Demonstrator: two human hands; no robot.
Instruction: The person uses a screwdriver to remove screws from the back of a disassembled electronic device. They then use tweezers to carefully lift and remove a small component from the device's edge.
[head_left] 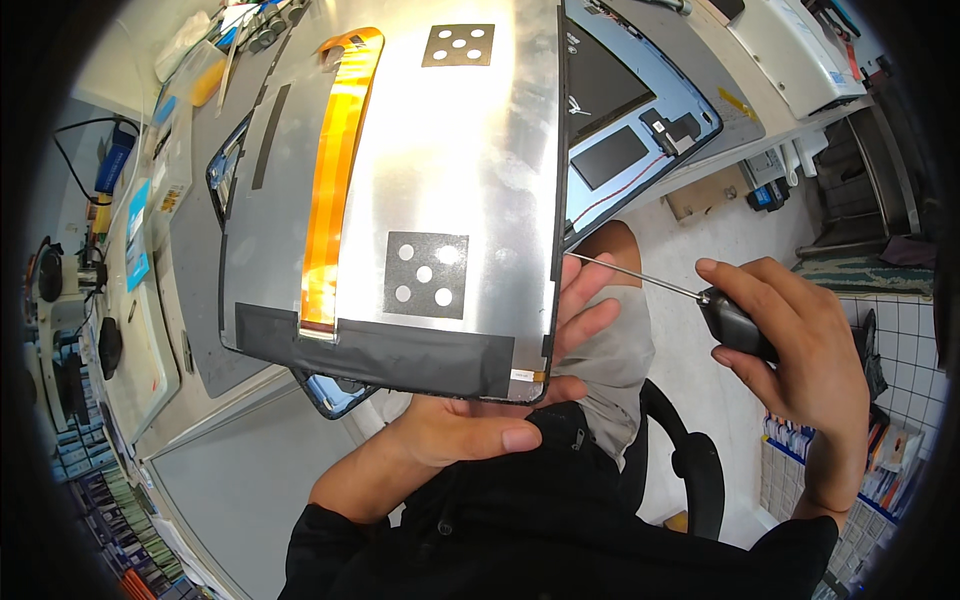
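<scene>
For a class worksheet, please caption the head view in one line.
The left hand supports a silver panel; the right hand holds a black-handled tool, its thin shaft reaching the panel's edge.

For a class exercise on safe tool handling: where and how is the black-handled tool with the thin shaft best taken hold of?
Probably by its thick black handle, coming from the right, as the right hand does. The handle offers bulk and points away from the metal-backed panel; the slim metal shaft offers little grip and reaches toward the panel's right edge.
</scene>
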